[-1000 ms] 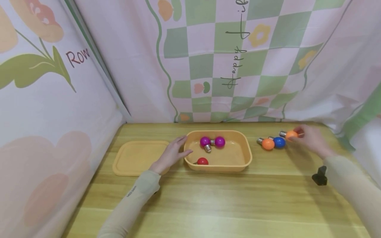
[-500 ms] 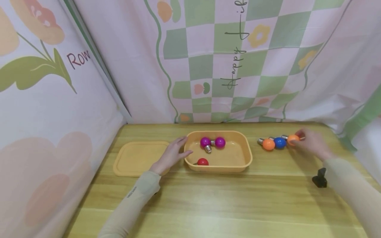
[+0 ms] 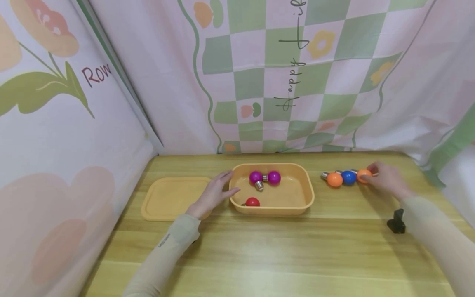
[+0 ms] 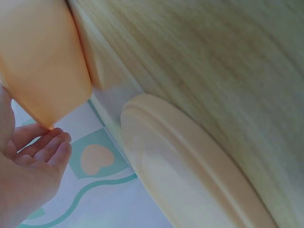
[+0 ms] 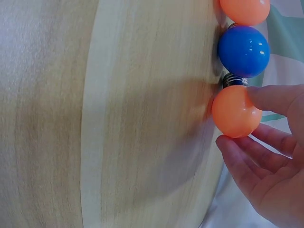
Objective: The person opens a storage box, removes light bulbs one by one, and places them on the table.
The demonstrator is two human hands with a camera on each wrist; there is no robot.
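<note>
My right hand (image 3: 387,178) pinches an orange light bulb (image 3: 363,176) between thumb and fingers at the right end of a row. In the right wrist view, the thumb is on one side of this orange bulb (image 5: 236,113) and its metal base points at the blue bulb (image 5: 244,51). Another orange bulb (image 3: 335,180) lies at the row's left end. My left hand (image 3: 212,194) rests at the left end of a yellow plastic box (image 3: 272,210), fingertips touching its rim. Inside lie purple bulbs (image 3: 273,177) and a red bulb (image 3: 252,202).
A flat yellow lid (image 3: 172,198) lies left of the box, partly behind the left hand. A black object (image 3: 397,222) shows beside the right sleeve. The wooden table (image 3: 278,255) meets a printed curtain (image 3: 252,82) at the back.
My right hand has brought the orange bulb down and slightly left, up against the blue one in the row. My left hand stays by the box.
</note>
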